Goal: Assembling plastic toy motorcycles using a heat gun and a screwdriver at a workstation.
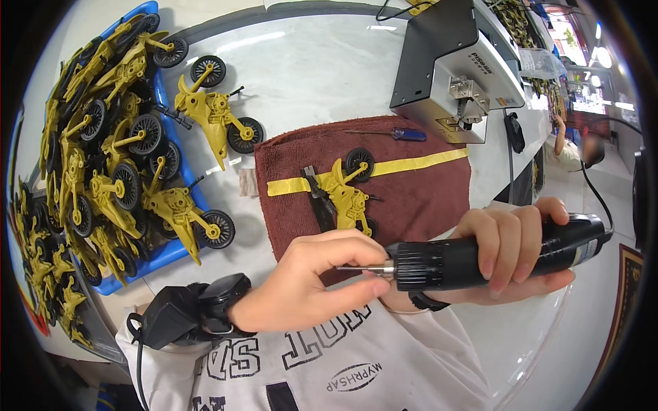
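In my right hand a black corded electric screwdriver lies level, its tip pointing left. My left hand is closed in a pinch at its metal nose, where a thin bit sticks out. Just beyond the hands, a yellow toy motorcycle with black wheels rests on a folded brown towel. A dark part lies along its left side; my left hand hides the near end of the toy.
A blue tray heaped with yellow toy motorcycles stands at left; another toy motorcycle lies beside it. A blue-handled screwdriver and yellow strip are on the towel. A metal machine stands far right; a person sits beyond.
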Tool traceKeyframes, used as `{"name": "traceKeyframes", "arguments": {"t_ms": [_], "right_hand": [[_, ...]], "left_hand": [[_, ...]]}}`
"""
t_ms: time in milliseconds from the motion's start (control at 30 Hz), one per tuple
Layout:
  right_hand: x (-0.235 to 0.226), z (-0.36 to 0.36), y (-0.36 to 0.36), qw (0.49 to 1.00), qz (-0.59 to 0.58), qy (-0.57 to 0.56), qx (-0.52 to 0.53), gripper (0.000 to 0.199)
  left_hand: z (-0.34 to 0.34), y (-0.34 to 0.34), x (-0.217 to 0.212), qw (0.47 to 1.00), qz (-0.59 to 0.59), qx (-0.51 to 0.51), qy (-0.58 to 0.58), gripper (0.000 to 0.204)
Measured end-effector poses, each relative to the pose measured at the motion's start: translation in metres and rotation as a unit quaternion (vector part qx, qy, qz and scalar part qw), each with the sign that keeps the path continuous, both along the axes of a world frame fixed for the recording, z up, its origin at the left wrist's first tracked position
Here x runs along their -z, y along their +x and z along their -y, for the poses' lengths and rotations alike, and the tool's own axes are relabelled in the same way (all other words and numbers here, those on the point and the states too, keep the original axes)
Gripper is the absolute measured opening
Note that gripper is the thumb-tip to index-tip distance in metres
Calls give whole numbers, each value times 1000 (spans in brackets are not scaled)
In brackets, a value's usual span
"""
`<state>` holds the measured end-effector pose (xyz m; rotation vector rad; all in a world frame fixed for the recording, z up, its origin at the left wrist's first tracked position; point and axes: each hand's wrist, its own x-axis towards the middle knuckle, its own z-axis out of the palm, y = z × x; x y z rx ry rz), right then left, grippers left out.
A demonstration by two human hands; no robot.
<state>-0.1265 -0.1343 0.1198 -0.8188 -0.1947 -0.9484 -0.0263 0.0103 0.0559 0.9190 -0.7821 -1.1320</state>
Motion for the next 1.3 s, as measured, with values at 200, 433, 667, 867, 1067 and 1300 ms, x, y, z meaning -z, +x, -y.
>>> {"name": "traceKeyframes", "arguments": {"t_ms": [200, 433, 667, 867, 1067, 1300], "right_hand": [[-5, -2, -3, 1000, 18, 7, 16, 58], [-16, 2, -10, 996, 4, -79, 33, 53], [-18, 2, -15, 995, -10, -89, 39, 55], [-14, -2, -11, 993, -69, -97, 24, 57], [-15, -3, -14, 995, -46, -80, 42, 59], [-11, -1, -9, 994, -64, -87, 23, 59]], "left_hand": [[-6, -1, -4, 994, -104, 28, 34, 10], [-3, 8, 2, 982, 172, -71, -19, 11], [-7, 7, 10, 964, 245, -100, -25, 13], [-9, 9, 13, 954, 285, -86, -23, 13], [-9, 15, 14, 943, 317, -91, -42, 17], [-9, 15, 14, 947, 312, -76, -22, 17]]}}
